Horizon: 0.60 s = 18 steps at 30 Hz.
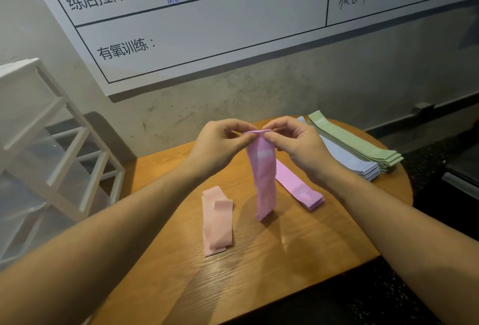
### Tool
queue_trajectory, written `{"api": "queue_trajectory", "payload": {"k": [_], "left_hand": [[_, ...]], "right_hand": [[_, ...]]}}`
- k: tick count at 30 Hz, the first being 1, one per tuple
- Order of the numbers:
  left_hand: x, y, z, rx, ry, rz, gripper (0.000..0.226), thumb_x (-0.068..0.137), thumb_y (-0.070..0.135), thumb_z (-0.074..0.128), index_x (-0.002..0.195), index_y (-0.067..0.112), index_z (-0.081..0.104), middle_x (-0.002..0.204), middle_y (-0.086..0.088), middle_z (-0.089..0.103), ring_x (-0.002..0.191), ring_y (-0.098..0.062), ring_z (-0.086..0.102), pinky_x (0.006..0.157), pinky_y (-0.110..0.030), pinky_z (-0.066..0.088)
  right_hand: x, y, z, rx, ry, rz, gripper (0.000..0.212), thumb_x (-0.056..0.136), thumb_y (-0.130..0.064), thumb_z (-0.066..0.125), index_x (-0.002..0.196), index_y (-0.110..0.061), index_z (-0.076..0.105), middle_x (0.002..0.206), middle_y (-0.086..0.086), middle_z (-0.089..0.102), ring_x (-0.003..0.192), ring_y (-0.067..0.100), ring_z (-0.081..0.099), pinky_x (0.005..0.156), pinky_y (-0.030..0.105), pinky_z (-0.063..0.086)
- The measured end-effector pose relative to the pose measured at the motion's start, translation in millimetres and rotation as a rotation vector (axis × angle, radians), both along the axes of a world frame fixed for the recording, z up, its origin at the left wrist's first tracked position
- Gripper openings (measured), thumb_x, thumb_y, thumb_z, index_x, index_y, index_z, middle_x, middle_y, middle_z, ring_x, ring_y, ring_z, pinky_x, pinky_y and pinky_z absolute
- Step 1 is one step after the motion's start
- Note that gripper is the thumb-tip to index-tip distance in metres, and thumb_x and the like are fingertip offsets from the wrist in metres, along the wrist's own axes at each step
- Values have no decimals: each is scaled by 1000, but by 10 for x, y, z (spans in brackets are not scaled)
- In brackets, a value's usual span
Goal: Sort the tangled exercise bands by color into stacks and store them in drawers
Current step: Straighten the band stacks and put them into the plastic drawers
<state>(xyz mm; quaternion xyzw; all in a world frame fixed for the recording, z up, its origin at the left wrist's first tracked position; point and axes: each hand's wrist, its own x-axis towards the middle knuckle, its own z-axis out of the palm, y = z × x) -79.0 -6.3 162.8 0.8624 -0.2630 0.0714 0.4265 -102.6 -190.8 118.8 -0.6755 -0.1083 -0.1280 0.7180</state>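
Both hands are up over the table's middle, close together. Left hand (220, 140) pinches one end of the top fold of a purple band (261, 177); right hand (293, 143) pinches the other end, fingers curled on it. Band hangs straight down between the two hands, its bottom end touching or just above the tabletop, I can't tell which.

Going big to small from where I sit:

Whiteboard (207, 26) on the wall behind, ruled into boxes w/ printed and handwritten characters.

Round wooden table (246, 272) under everything.

White drawer unit (46, 143) at left, beside the table, translucent drawers in a white frame.

Green stack (357, 143) of bands at far right of the table, laid flat, w/ a blue stack (347, 161) just beside it on the near side, touching it. Both sit behind my right hand.

Purple stack (300, 189) lies flat just right of the hanging band, below the right wrist, partly hidden by it.

Pink band (216, 221) lies loose and folded over on the table, left of the hanging one, near the left forearm, apart from the stacks.
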Motion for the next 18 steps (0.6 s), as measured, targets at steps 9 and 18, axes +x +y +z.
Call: {"api": "queue_trajectory", "payload": {"k": [9, 18], "left_hand": [[207, -299, 386, -252, 220, -42, 9, 98, 21, 65, 94, 16, 72, 72, 2, 69, 64, -14, 64, 61, -29, 59], [822, -514, 342, -403, 380, 75, 11, 100, 20, 63, 102, 10, 65, 90, -12, 69, 64, -20, 65, 63, -28, 58]], "right_hand": [[37, -172, -213, 3, 173, 144, 36, 90, -8, 71, 123, -15, 58, 103, 6, 76, 96, 15, 71, 88, 31, 56], [50, -463, -535, -151, 297, 85, 85, 83, -16, 81, 147, -36, 28, 118, -1, 69, 93, 6, 69, 74, 18, 54]]}}
